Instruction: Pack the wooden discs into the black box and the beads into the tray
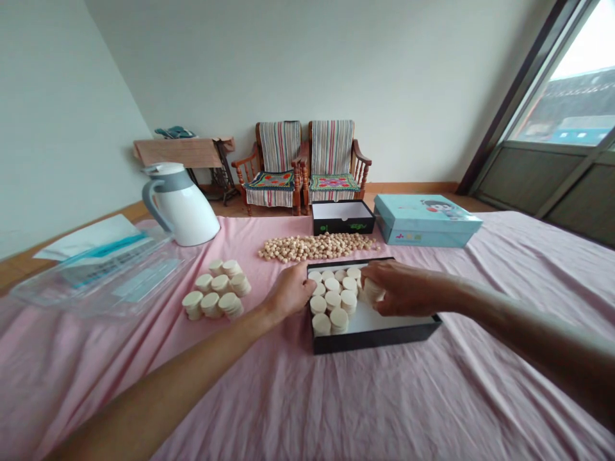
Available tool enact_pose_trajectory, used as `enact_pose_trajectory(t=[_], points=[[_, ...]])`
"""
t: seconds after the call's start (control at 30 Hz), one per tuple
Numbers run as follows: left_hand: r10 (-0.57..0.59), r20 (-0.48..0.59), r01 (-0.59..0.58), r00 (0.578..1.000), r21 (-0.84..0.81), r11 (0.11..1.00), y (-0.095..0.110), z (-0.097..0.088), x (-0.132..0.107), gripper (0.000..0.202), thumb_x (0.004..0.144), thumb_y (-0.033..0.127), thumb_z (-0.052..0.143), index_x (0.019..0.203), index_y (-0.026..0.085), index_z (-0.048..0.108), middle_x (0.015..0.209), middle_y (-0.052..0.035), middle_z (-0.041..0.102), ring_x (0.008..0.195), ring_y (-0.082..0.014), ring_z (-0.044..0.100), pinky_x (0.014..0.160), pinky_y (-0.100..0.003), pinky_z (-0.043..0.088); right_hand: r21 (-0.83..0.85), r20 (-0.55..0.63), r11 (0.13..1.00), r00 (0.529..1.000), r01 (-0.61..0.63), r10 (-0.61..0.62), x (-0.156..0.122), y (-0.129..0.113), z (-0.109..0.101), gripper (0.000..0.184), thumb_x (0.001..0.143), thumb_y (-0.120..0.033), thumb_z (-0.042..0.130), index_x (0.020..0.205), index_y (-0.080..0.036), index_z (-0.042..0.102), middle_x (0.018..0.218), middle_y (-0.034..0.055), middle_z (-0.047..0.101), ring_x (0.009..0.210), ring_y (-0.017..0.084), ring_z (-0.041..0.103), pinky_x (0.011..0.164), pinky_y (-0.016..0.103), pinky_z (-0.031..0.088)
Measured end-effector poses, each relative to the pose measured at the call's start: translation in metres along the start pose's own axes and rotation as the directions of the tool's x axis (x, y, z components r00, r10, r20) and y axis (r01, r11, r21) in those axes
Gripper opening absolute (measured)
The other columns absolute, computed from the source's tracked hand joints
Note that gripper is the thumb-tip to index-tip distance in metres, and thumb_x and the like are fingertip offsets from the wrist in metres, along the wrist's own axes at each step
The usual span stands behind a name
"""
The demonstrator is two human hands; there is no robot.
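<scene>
Right hand [408, 289] grips a stack of pale wooden discs [373, 292] inside the shallow black box [375, 338]; left hand [289, 291] clasps the box's rim.

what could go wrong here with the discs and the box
The stack of discs in the right hand is made of separate pieces and might slip apart. The packed stacks in the black box stand close together, so a knock could topple them. The left hand is at the box's left wall; a push might slide the box into the small beads heaped behind it.
</scene>
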State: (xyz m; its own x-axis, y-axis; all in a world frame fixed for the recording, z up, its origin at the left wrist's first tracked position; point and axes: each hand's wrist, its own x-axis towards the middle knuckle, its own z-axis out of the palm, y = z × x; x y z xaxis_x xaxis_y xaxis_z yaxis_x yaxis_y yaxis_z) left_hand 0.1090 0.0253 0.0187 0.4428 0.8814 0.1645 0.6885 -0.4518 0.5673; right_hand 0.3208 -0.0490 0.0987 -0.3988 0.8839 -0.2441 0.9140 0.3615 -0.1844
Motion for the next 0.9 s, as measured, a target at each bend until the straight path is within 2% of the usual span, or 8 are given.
enact_pose_trajectory(t=[0.13,0.27,0.4,0.5,0.6,0.7,0.83,0.9], points=[[-0.024,0.017,0.022,1.0,0.114,0.993,-0.022,-0.021,0.004,0.039,0.074,0.013,0.045,0.111,0.011,0.06,0.053,0.0032,0.056,0.051,-0.0129,0.05,0.051,-0.022,0.032,0.016,0.003,0.999,0.999,0.048,-0.049,0.003,0.002,0.012,0.027,0.067,-0.014,0.054,0.092,-0.011,0.062,0.094,0.0129,0.064,0.086,0.021,0.059,0.074,0.026,0.043],[0.009,0.01,-0.01,1.0,0.121,0.993,-0.038,-0.037,0.007,0.049,0.076,0.014,0.046,0.124,0.008,0.054,0.054,0.0033,0.057,0.053,-0.0127,0.052,0.052,-0.021,0.033,-0.017,0.05,0.998,0.997,0.059,-0.058,0.019,-0.001,0.017,0.028,0.067,-0.017,0.055,0.093,-0.009,0.063,0.095,0.0144,0.064,0.086,0.022,0.059,0.071,0.027,0.044],[0.036,-0.204,-0.024,0.978,0.061,0.998,-0.039,-0.041,-0.012,0.043,0.087,0.026,0.045,0.127,0.011,0.05,0.064,0.0007,0.062,0.057,-0.0121,0.056,0.053,-0.02,0.036,-0.089,0.096,0.993,0.993,0.078,-0.07,0.038,-0.014,0.015,0.032,0.067,-0.02,0.058,0.096,-0.008,0.064,0.101,0.0166,0.063,0.095,0.026,0.058,0.076,0.029,0.044],[0.118,-0.337,-0.113,0.934,0.034,0.993,-0.037,-0.041,-0.045,0.029,0.091,0.033,0.045,0.112,0.016,0.056,0.066,0.0017,0.06,0.055,-0.0102,0.054,0.053,-0.02,0.038,-0.105,0.14,0.992,0.988,0.073,-0.058,0.049,-0.021,0.019,0.031,0.065,-0.019,0.06,0.094,-0.008,0.065,0.095,0.0161,0.065,0.089,0.026,0.061,0.071,0.03,0.045],[0.367,-0.26,-0.35,0.893,0.111,0.93,-0.041,-0.037,-0.077,0.023,0.091,0.037,0.048,0.095,0.017,0.058,0.061,0.0034,0.054,0.054,-0.0092,0.053,0.054,-0.019,0.039,-0.116,0.208,0.989,0.976,0.09,-0.065,0.057,-0.021,0.024,0.03,0.063,-0.018,0.06,0.091,-0.008,0.066,0.088,0.0147,0.066,0.082,0.025,0.061,0.065,0.03,0.044],[0.522,-0.193,-0.485,0.831,0.21,0.849,-0.05,-0.029,-0.092,0.03,0.086,0.044,0.057,0.096,0.016,0.055,0.067,0.0022,0.056,0.056,-0.0097,0.054,0.054,-0.02,0.04,-0.118,0.256,0.985,0.962,0.124,-0.09,0.061,-0.02,0.025,0.032,0.063,-0.019,0.061,0.093,-0.009,0.066,0.089,0.0134,0.067,0.082,0.024,0.061,0.064,0.029,0.043],[0.537,-0.103,-0.5,0.837,0.254,0.828,-0.059,-0.015,-0.091,0.026,0.087,0.04,0.057,0.097,0.016,0.052,0.071,0.002,0.058,0.057,-0.0098,0.056,0.055,-0.02,0.043,-0.107,0.306,0.98,0.944,0.166,-0.126,0.062,-0.024,0.021,0.033,0.063,-0.017,0.061,0.095,-0.009,0.067,0.092,0.0116,0.067,0.084,0.022,0.061,0.065,0.027,0.042],[0.523,-0.114,-0.481,0.845,0.265,0.835,-0.06,-0.009,-0.091,0.02,0.088,0.036,0.055,0.092,0.017,0.052,0.065,0.0037,0.055,0.054,-0.0095,0.055,0.052,-0.021,0.04,-0.109,0.34,0.98,0.933,0.167,-0.121,0.062,-0.026,0.018,0.032,0.064,-0.016,0.061,0.095,-0.01,0.067,0.09,0.0108,0.067,0.083,0.022,0.061,0.065,0.027,0.041]])
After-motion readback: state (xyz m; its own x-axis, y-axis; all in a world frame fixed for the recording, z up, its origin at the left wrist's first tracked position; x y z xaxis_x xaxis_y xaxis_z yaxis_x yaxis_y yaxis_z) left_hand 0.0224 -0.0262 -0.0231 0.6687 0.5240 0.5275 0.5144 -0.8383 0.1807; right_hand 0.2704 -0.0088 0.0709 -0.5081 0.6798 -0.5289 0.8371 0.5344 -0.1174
